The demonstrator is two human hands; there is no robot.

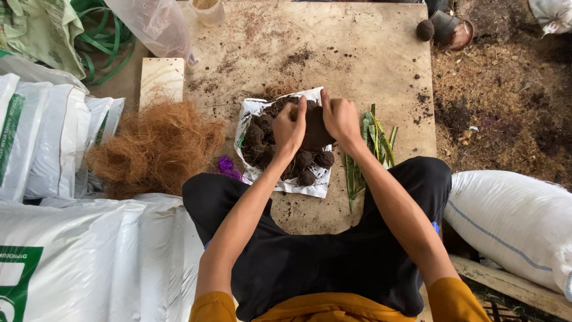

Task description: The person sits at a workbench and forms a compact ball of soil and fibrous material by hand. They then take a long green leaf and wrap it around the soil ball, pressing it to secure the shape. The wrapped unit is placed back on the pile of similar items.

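Dark brown soil ball point(314, 128), a rounded lump of packed earth, sits pressed between both hands above an opened white plastic bag point(285, 183) spread flat on the worn wooden board point(357, 53), just in front of the person's crossed legs. On that bag lie several smaller dark soil balls point(310, 167), touching one another in a heap. Left hand point(290, 126) curls its fingers point(300, 110) narrowly over the lump's left side; right hand point(339, 116) cups the other side, fingers bent and close together, both gripping it. Just right of the bag lies a bundle of green strap-shaped leaves point(368, 152). Left of it rests a loose pile of reddish-brown coconut fibre point(155, 146), with a pale wooden block point(161, 77) behind. White woven sacks with green printed panels point(42, 143) stack along the left edge; another plain white sack with a thin blue stripe point(512, 220) lies at the right.
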